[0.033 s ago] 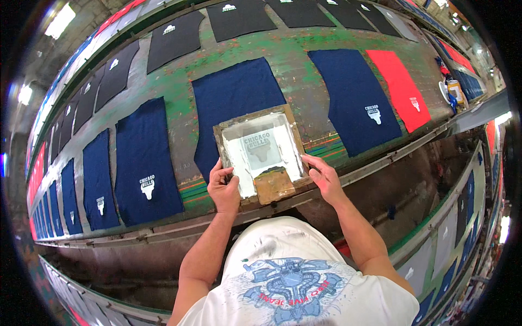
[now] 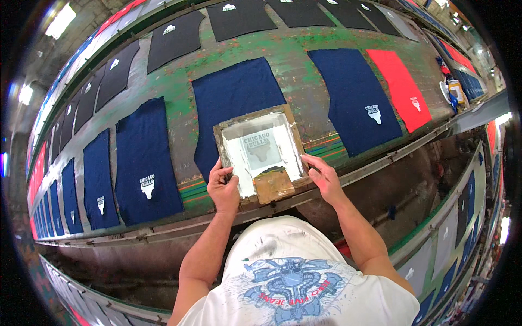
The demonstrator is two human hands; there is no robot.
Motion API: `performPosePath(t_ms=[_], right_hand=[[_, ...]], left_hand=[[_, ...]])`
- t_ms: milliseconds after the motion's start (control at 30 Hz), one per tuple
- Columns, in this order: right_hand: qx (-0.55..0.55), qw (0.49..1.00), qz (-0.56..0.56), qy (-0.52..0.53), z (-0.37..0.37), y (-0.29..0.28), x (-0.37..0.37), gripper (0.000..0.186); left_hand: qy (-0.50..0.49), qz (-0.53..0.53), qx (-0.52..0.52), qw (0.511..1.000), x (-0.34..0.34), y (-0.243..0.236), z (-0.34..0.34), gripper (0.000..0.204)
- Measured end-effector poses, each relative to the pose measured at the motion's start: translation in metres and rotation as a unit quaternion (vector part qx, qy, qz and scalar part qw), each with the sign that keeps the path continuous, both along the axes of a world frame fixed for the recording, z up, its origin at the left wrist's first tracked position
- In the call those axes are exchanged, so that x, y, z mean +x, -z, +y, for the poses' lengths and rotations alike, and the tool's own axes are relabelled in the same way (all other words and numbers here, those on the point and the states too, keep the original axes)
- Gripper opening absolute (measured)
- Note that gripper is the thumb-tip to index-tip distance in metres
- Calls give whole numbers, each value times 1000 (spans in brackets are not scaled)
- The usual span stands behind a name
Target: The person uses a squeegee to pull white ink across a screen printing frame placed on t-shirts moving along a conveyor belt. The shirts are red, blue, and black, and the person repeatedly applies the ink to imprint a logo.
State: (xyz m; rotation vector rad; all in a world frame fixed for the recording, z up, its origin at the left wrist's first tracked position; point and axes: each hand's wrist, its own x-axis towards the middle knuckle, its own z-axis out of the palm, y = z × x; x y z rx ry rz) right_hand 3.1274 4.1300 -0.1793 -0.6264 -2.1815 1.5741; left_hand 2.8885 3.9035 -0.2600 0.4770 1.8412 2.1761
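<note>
A wooden-framed printing screen (image 2: 294, 128) lies over the lower part of a navy fabric panel (image 2: 239, 87) at the near edge of the long table. White ink coats much of its mesh, and a greyish emblem shows through the middle. Inside the frame, at the near side, a wooden squeegee (image 2: 274, 186) with a dark edge leans. My left hand (image 2: 223, 187) grips the screen's left side with fingers curled round the frame. On the opposite side, my right hand (image 2: 324, 176) holds the frame between thumb and fingers. The panel's lower end is hidden beneath the screen.
More navy panels (image 2: 147, 130) with white prints lie left; another navy panel (image 2: 350, 92) and a red panel (image 2: 399, 81) lie right. Black panels (image 2: 174, 41) line the far side. A metal rail (image 2: 375, 169) edges the table. Containers (image 2: 454, 91) stand at the right end.
</note>
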Motion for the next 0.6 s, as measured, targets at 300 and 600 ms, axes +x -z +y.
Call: performPosePath(t_ms=[300,600], right_hand=[[6,1000,-9,-14,16,9,-2,63],[340,940,-18,-37,-24,-27,-18,49]], left_hand=[[1,-82,-21,996,-6,-5,10,27],[3,-59,-24,998,-5,-1,9,24]])
